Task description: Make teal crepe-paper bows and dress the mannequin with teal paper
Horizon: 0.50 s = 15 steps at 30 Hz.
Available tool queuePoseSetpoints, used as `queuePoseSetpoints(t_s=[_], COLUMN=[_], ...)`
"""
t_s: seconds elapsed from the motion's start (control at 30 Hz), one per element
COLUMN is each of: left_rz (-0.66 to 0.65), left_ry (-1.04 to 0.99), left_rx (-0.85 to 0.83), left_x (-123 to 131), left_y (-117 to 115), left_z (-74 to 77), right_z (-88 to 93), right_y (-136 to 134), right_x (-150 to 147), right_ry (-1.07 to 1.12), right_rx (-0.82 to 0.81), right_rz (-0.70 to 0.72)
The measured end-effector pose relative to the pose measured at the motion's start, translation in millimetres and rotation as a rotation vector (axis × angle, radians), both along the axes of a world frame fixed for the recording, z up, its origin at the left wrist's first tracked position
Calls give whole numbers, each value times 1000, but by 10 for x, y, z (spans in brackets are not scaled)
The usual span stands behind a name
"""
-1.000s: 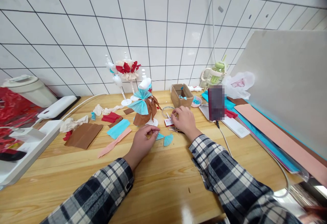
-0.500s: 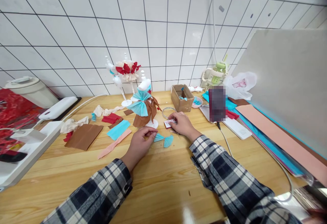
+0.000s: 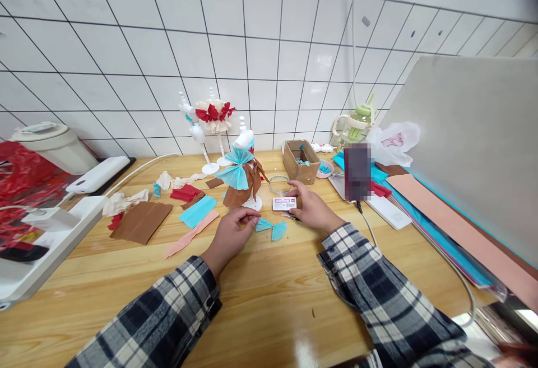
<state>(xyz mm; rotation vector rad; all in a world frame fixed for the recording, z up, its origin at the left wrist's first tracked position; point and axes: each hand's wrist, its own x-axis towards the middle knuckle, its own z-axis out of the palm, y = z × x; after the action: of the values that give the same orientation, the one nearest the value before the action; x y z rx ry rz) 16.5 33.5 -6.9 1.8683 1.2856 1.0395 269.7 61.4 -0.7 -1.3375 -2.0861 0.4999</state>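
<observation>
My left hand (image 3: 232,236) is low over the table with thumb and fingertips pinched together; what they hold is too small to make out. Just right of those fingertips lies a small blue crepe-paper bow (image 3: 278,231). My right hand (image 3: 316,206) has thumb and index finger spread beside a small white box with red print (image 3: 284,204), which lies flat. Under the right thumb, scissors (image 3: 291,218) show only in part. Behind my left hand a small white dress form (image 3: 242,139) on a round base wears a brown paper skirt (image 3: 247,184) and a large blue bow (image 3: 233,170).
Paper pieces lie left, among them a brown sheet (image 3: 140,222) and a blue strip (image 3: 197,212). A metal ring (image 3: 279,184) and a cardboard box (image 3: 301,165) stand beyond my right hand. At right are a phone (image 3: 357,173) and long paper sheets (image 3: 454,217).
My right hand has moved right and its fingers have spread away from the white box, whose printed top now shows. My left hand keeps its pinch. The view has shifted slightly.
</observation>
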Motion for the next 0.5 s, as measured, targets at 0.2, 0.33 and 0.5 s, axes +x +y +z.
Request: queuePoseSetpoints(t_s=[0.2,0.33,0.5], left_rz=[84,153,165], left_ry=[-131,-234,-255], left_rx=[-59,-96,-99], left_x=[9,0,-28], left_y=[-30,27,75], left_z=[90,67,16], right_z=[316,328,229], right_y=[-279,-471,-553], right_x=[-71,-305,-499], right_ry=[212,207,20], right_rx=[-92,-346,-367], right_rz=[129,457,567])
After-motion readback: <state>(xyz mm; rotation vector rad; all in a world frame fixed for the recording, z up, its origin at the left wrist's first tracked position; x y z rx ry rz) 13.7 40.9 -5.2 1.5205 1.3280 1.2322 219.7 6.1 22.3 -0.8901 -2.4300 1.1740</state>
